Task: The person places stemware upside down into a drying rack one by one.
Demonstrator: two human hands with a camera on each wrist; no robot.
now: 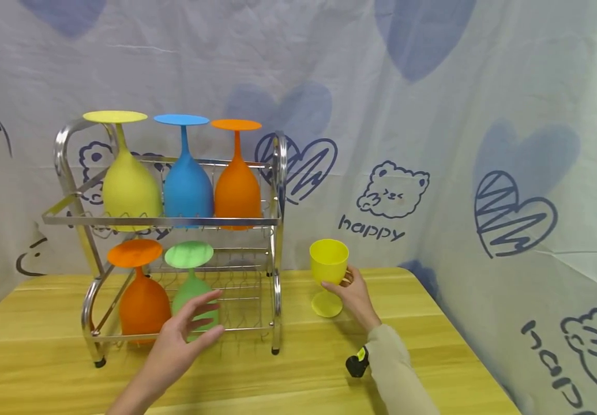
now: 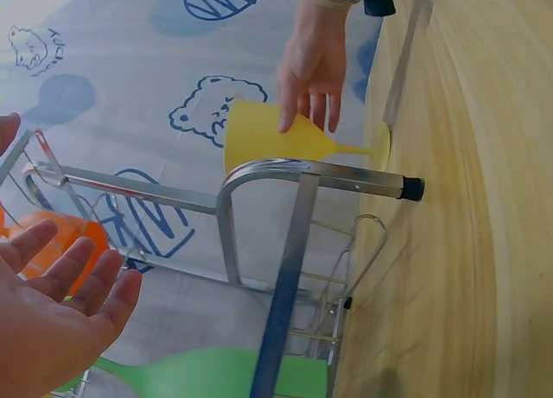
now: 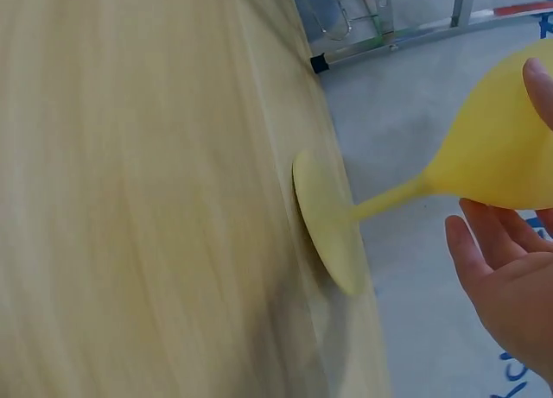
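A yellow goblet point(image 1: 326, 266) is upright at the table's back, right of the rack. My right hand point(image 1: 355, 297) holds its bowl, thumb on one side and fingertips on the other. In the right wrist view, the goblet's round foot point(image 3: 324, 225) is right at the tabletop. My left hand point(image 1: 173, 346) hovers before the rack's lower tier with fingers apart, thumb extended, and nothing in it. Behind its fingers, partly hidden, a green goblet point(image 1: 190, 256) sits upside down beside an orange goblet point(image 1: 144, 305).
The two-tier metal rack point(image 1: 184, 221) stands on the wooden table point(image 1: 308, 369). Its upper tier carries upside-down yellow point(image 1: 131, 184), blue point(image 1: 188, 187) and orange point(image 1: 237, 190) goblets. A printed cloth point(image 1: 298, 52) hangs behind the table and along its right side.
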